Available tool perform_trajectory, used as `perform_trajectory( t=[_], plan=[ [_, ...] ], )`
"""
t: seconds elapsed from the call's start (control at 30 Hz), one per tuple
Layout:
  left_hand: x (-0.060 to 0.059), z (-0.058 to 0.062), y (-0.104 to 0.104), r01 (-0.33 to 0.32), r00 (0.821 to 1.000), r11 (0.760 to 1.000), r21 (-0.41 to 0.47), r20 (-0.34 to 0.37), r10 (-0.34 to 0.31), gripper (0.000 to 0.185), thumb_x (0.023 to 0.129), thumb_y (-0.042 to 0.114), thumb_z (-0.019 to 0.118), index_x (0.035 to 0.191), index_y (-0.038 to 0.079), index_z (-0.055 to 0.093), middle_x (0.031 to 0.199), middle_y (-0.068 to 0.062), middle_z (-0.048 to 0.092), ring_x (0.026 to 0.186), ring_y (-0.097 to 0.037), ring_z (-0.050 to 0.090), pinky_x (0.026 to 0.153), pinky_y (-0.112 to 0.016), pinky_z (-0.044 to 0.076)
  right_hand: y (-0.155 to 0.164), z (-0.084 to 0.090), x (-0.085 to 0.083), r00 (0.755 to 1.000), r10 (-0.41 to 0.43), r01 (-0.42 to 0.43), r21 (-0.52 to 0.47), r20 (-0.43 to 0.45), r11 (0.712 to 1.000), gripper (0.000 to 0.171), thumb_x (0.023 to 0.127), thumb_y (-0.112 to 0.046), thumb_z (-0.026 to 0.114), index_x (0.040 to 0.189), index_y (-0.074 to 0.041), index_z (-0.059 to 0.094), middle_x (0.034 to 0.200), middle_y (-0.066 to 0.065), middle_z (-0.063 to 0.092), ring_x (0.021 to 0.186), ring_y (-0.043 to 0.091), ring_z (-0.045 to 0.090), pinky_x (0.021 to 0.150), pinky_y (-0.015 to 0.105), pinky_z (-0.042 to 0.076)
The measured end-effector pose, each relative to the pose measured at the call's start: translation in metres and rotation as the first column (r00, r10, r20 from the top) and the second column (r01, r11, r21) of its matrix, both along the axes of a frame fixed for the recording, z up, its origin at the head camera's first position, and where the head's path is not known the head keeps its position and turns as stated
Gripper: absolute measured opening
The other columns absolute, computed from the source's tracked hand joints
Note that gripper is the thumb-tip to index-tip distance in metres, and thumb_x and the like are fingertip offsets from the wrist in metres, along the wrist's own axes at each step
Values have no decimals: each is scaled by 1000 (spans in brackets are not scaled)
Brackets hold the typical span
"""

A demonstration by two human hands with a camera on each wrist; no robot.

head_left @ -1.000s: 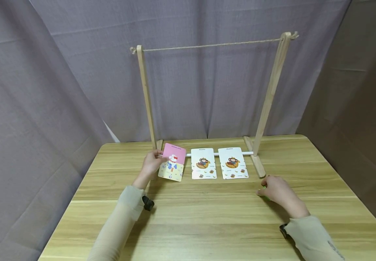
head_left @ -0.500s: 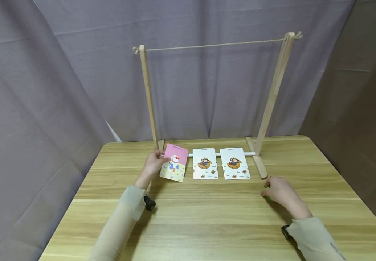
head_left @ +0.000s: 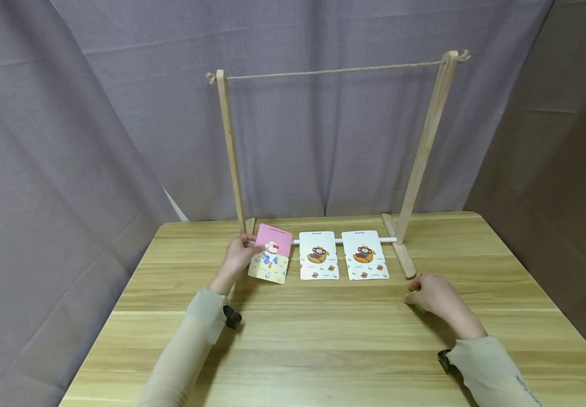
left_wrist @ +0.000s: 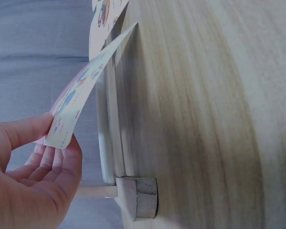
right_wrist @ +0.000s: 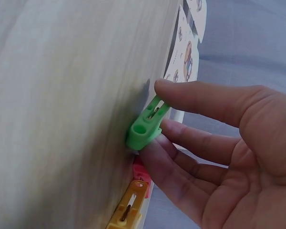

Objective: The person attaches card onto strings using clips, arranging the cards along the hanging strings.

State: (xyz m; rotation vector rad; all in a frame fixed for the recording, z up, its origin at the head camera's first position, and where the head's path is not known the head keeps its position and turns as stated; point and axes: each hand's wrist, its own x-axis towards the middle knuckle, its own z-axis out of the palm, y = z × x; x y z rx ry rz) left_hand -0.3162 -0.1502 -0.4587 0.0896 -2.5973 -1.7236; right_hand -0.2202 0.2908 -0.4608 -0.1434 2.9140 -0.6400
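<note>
Two uprights and a string make the biggest thing I see: a wooden drying frame [head_left: 425, 141] standing at the far edge of the table [head_left: 323, 350], its string [head_left: 334, 70] stretched level from side to side, high above everything. A white rod [head_left: 341, 241] joins the frame's feet low down, and three picture cards lean along it.

The two monkey cards [head_left: 341, 254] lie untouched in the middle. My left hand [head_left: 237, 257] pinches the pink card [head_left: 271, 253] by its left edge, thumb on the face and fingers behind; the left wrist view shows that card [left_wrist: 83, 90] lifted off the wood at the held end and bowed, its long axis running away from me toward the frame.

My right hand [head_left: 432, 297] rests well off to the right, near the frame's right foot. It grips a green clothespin [right_wrist: 145, 126] between thumb and fingers, the peg's long axis about square to the tabletop and its ringed tail end facing the wrist camera. A yellow clothespin [right_wrist: 128, 212] and a red one [right_wrist: 140, 171] lie just below it.

Card and peg sit well apart, the card to the peg's left, the string directly above between them.
</note>
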Motion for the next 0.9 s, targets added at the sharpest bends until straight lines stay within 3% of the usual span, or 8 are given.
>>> perform_trajectory(
  t=[0.4,0.57,0.73,0.9],
  plan=[
    [1,0,-1,13,1000,1000,1,-17,-13,26,86,2,74,109,-7,65,88,-13,68,78,-19,61,69,-25,51,1,5,-5,1000,14,-14,-105,-5,994,44,83,-21,78,112,11,67,90,11,67,76,21,56,65,35,48],
    [1,0,-2,14,1000,1000,2,-15,-14,27,86,2,74,110,-7,65,89,-13,67,78,-20,61,69,-26,52,0,10,-8,1000,11,-10,-138,6,990,45,85,-20,77,115,12,66,92,11,66,77,21,56,65,34,48],
    [2,1,-2,18,1000,1000,1,-6,-18,28,86,2,74,111,-6,65,90,-13,67,79,-20,61,71,-28,53,1,15,-10,999,37,-43,-167,-39,985,46,86,-18,76,117,15,64,92,12,67,75,21,58,68,36,50],
    [3,1,-2,19,1000,1000,0,-6,-19,27,86,1,74,110,-6,65,89,-13,67,79,-20,61,70,-27,53,2,23,-12,997,34,-48,-213,-68,976,47,90,-16,74,121,17,61,98,20,68,70,19,61,69,38,53]
  ],
)
